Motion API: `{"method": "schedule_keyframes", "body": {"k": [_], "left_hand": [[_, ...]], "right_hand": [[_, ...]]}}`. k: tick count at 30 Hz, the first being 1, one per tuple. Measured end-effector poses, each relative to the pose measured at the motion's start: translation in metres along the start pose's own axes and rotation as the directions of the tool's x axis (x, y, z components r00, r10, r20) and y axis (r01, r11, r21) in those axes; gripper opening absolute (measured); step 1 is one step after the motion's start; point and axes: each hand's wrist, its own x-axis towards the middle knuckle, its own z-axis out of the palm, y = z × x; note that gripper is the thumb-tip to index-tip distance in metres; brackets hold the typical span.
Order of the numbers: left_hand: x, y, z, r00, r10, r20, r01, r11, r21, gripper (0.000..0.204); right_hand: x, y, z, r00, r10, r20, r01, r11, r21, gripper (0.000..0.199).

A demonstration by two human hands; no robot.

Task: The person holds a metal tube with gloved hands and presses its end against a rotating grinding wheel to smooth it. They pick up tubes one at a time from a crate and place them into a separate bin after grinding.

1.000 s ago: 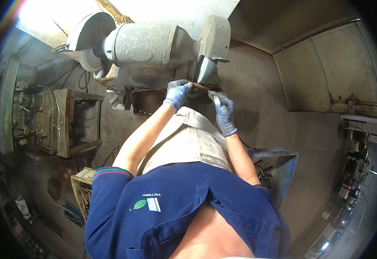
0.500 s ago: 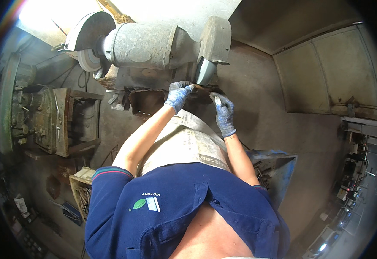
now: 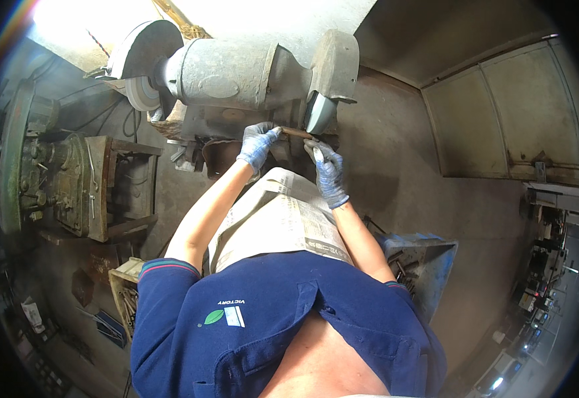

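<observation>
A short, narrow brown metal piece (image 3: 296,132) spans the gap between my two gloved hands. My left hand (image 3: 256,146), in a grey-and-blue glove, pinches its left end. At the other end, my right hand (image 3: 330,174) is closed with thumb and fingertips on the piece. Just above its right end is the pale grinding wheel (image 3: 321,114) of a bench grinder (image 3: 230,74); whether the two touch I cannot tell. A guard (image 3: 336,63) covers the upper part of that wheel.
The grinder's second wheel (image 3: 142,94) is at the left under its own guard. Newspaper (image 3: 286,212) covers my lap. A blue-edged bin (image 3: 435,265) of metal parts stands at my right, a crate (image 3: 125,282) at my left. An old green machine (image 3: 64,179) stands farther left.
Both hands have shifted left with the metal piece, which now shows more fully between them to the left of the wheel. The view has moved slightly.
</observation>
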Motion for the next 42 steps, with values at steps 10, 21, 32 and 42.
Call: {"method": "schedule_keyframes", "body": {"k": [10,21,32,42], "left_hand": [[-0.079,0.004,0.004,0.92,0.342,0.193,-0.353,0.935,0.024,0.017],[-0.106,0.002,0.045,0.812,0.35,0.467,-0.379,0.925,-0.035,0.017],[-0.096,-0.054,-0.028,0.972,0.103,0.213,-0.153,0.96,0.233,0.024],[-0.096,-0.078,-0.056,0.978,-0.084,0.189,0.031,0.963,0.269,0.01]], "right_hand": [[-0.069,-0.097,0.014,0.933,-0.354,0.062,0.345,0.837,-0.425,0.047],[-0.144,-0.136,-0.004,0.884,-0.46,-0.082,0.307,0.704,-0.64,0.047],[-0.309,-0.142,-0.119,0.646,-0.324,-0.691,-0.447,0.574,-0.686,0.04],[-0.322,-0.14,-0.161,0.652,-0.138,-0.745,-0.579,0.544,-0.607,0.046]]}}
